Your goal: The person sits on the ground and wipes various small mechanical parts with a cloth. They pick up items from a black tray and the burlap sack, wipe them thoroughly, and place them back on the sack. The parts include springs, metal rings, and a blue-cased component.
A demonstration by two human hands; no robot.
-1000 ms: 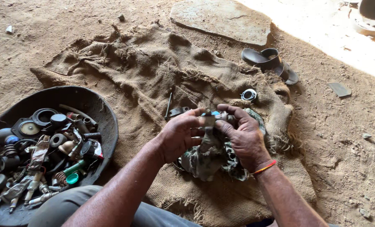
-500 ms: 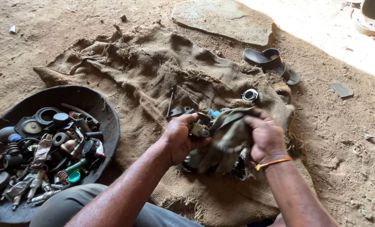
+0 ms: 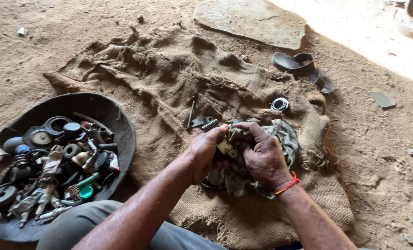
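My left hand (image 3: 205,153) and my right hand (image 3: 263,155) are both closed on a small brass-coloured metal part (image 3: 226,144), held together with a dirty grey rag (image 3: 286,139). The rag hangs under and around my right hand, hiding most of the part. A red and orange thread sits on my right wrist (image 3: 287,186). My hands hover just above a crumpled burlap sack (image 3: 169,78) spread on the dirt ground.
A black round pan (image 3: 118,125) at the left holds several springs, washers, caps and bolts. On the sack lie a long bolt (image 3: 191,114), a flat bracket (image 3: 199,122), a spring (image 3: 209,124) and a metal ring (image 3: 279,104). Sandals (image 3: 303,67) and a flat stone (image 3: 250,21) lie beyond.
My hands have drawn closer together around the part. The rag, which was spread over my right hand's front, now bunches behind and below it, and the brass part shows between my fingers.
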